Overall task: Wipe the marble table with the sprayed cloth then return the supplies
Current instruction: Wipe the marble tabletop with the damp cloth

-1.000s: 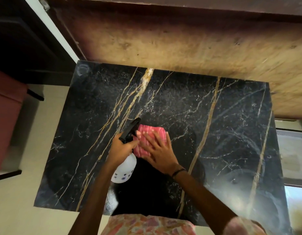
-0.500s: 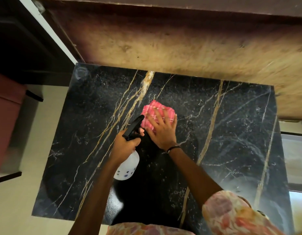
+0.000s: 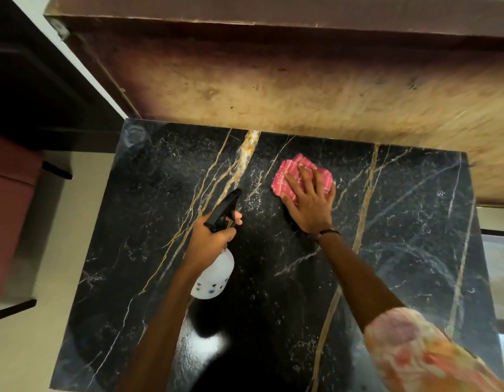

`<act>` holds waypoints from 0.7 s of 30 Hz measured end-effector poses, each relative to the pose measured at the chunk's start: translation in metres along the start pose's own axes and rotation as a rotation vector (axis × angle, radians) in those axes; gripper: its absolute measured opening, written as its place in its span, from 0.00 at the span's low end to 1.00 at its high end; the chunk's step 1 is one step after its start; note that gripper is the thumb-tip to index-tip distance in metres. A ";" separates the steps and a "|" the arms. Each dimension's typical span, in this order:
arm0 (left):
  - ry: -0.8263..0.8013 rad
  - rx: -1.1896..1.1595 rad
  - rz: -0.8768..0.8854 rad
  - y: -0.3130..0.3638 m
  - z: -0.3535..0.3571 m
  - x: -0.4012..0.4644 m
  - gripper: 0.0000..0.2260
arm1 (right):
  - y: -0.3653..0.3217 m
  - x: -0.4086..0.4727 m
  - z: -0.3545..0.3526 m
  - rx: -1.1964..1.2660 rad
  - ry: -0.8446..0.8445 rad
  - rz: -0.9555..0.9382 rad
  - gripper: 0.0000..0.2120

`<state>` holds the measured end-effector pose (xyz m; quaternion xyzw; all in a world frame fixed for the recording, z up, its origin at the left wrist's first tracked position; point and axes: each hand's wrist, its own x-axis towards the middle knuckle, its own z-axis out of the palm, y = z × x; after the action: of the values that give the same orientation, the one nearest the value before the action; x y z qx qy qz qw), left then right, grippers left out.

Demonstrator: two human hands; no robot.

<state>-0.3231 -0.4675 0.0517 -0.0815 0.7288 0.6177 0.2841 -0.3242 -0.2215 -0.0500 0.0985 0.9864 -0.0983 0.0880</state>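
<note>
A black marble table with gold and white veins [image 3: 149, 222] fills the centre and the lower part of the frame. Above it, across the upper part of the frame, runs a worn brown wooden surface [image 3: 315, 89].

The right hand [image 3: 310, 199] lies flat on a folded pink cloth with thin white stripes [image 3: 289, 171], in the upper middle of the frame, near the far edge of the table. The fingers [image 3: 304, 176] are spread apart and stretched out, and the palm presses the cloth down on the marble; the hand does not close around it. The cloth shows above and to the left of the fingers. A dark band [image 3: 327, 232] goes around the right wrist, and a flowered sleeve in pink and orange [image 3: 420, 355] covers the upper arm at the lower right of the frame.

The left hand [image 3: 208, 241] is closed around the neck of a white plastic spray bottle with a black trigger head [image 3: 216, 273], left of the centre of the frame and clearly apart from the cloth. One finger lies at the trigger. The black nozzle points to the upper right. Whether the bottle touches the marble, I cannot tell.

At the left edge of the frame stands a dark red piece of furniture [image 3: 10, 199] on a pale floor [image 3: 33, 349].
</note>
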 end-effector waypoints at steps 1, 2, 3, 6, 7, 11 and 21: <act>-0.005 0.011 0.000 0.002 0.001 0.003 0.13 | -0.014 0.012 0.000 0.009 -0.002 0.022 0.31; -0.010 0.020 0.002 0.005 0.002 0.006 0.13 | -0.028 0.021 0.001 0.013 -0.007 0.017 0.31; -0.015 0.026 0.004 0.007 0.003 0.008 0.13 | -0.041 0.026 0.003 0.012 -0.007 -0.015 0.31; -0.021 0.052 0.024 0.012 0.005 0.016 0.11 | -0.062 0.016 0.010 -0.021 0.030 -0.196 0.26; -0.024 0.056 0.026 0.013 0.006 0.019 0.10 | -0.060 0.007 0.013 -0.043 0.028 -0.267 0.26; -0.010 0.009 0.026 0.014 0.006 0.030 0.12 | -0.012 -0.024 0.017 -0.094 0.049 -0.396 0.26; -0.026 -0.045 0.007 0.008 0.006 0.039 0.14 | -0.018 0.094 -0.015 -0.004 -0.041 0.012 0.29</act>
<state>-0.3567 -0.4507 0.0382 -0.0773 0.7112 0.6359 0.2895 -0.4206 -0.2193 -0.0506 0.1021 0.9839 -0.0976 0.1092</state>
